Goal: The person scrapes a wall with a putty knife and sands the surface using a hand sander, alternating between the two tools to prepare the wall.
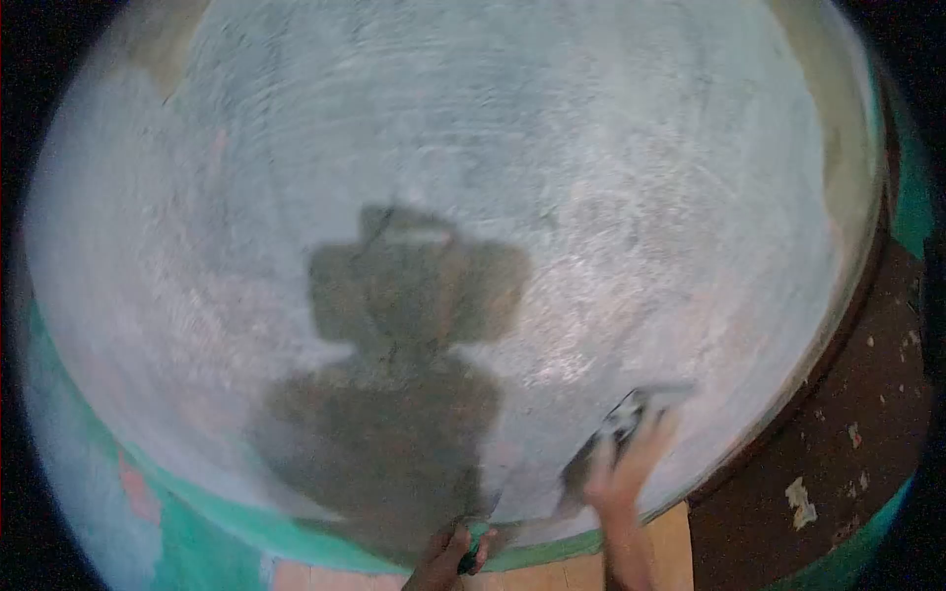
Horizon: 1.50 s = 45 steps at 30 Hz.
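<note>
A wall [631, 227] covered in a pale grey, streaky coat fills most of the view. At the lower right, my right hand [636, 458] is closed around a plastering trowel [619, 416], its flat face against or close to the wall. Motion blurs both, so the trowel's edges are hard to make out. Down at the bottom centre is my left hand [443, 557], wrapped around the green and black handle of a putty knife [475, 542]. Its thin blade points upward and shows only faintly against the shadow.
My shadow [414, 325] falls across the middle of the wall. Green paint [207, 537] runs along the wall's lower edge, above orange-tan tiles [670, 542]. On the right stands a brown panel [818, 443] with chipped paint. Tan uncoated patches [843, 148] show near the upper corners.
</note>
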Available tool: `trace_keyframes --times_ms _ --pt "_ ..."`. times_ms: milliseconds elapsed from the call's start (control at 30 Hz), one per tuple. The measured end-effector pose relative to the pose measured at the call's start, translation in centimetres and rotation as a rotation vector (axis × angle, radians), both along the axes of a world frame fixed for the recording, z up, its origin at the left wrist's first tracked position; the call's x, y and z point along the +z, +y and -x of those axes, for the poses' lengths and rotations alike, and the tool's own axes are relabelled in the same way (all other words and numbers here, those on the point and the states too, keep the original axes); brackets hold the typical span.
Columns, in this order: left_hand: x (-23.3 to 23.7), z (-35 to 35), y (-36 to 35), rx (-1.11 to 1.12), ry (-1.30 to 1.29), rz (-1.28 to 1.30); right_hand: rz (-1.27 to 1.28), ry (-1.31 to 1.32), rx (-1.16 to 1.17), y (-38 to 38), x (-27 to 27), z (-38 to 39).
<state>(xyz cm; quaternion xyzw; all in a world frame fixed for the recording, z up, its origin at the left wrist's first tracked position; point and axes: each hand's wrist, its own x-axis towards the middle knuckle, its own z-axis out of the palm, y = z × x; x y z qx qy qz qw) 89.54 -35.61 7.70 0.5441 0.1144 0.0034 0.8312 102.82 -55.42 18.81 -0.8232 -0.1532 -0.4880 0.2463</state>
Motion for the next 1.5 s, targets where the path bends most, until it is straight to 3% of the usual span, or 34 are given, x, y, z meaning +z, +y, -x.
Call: trace_keyframes --times_ms 33,133,333,433,500,600,700,833,867,967,1000,1100,1133,1233,1267,1367,1467,1500 --pt "-0.3 0.2 0.3 -0.064 -0.061 -0.021 -0.036 0.021 0.030 -0.6 3.0 0.3" --pt "-0.1 0.7 -0.3 -0.017 0.023 0.079 0.189 0.001 -0.018 -2.7 5.1 0.4" --pt "-0.1 1.0 -0.5 0.016 0.056 0.116 0.250 0.175 0.027 -0.6 -7.0 3.1" --pt "3.1 1.8 -0.4 -0.076 0.029 -0.013 0.247 0.066 -0.037 -1.6 -0.7 1.2" --pt "4.2 1.9 -0.2 -0.041 0.038 -0.008 -0.199 -0.081 0.057 -2.3 5.4 -0.9" --pt "3.2 2.4 0.2 0.014 -0.034 0.120 -0.177 -0.183 0.058 -2.6 8.5 -1.7" --pt "2.5 2.2 1.2 0.036 -0.110 0.103 0.573 -0.207 0.049 -1.2 5.2 0.9" --pt "4.9 3.0 3.3 0.083 -0.136 -0.016 0.198 -0.141 -0.179 -3.3 7.9 0.0" --pt "4.4 3.0 4.1 0.053 -0.162 -0.004 -0.080 -0.077 -0.035 -3.2 9.4 0.3" --pt "4.0 2.5 6.5 -0.037 -0.233 -0.038 0.291 -0.135 -0.046 -2.5 5.2 0.2" --pt "5.2 2.9 7.3 -0.064 -0.239 -0.096 0.549 -0.139 0.005 -1.1 3.9 1.2" --pt "4.5 2.8 9.9 0.007 -0.275 -0.344 0.736 -0.159 0.030 1.0 5.2 2.6" --pt "4.2 2.8 10.9 0.057 -0.290 -0.440 0.646 -0.128 -0.152 1.1 6.8 2.6" --pt "5.4 3.2 14.1 -0.220 -0.225 0.013 -0.153 -0.156 0.030 5.1 12.1 2.8" --pt "5.5 3.1 14.8 -0.236 -0.235 0.000 0.070 -0.167 -0.151 5.5 10.7 2.0" --pt "4.8 2.6 17.0 -0.285 -0.283 -0.018 0.501 -0.334 0.099 11.7 6.9 4.3" --pt "2.7 1.7 18.8 -0.329 -0.380 0.012 0.610 -0.223 -0.045 11.3 7.0 5.2" --pt "2.5 1.5 19.1 -0.347 -0.433 0.020 0.390 -0.230 -0.062 11.2 7.7 4.6"
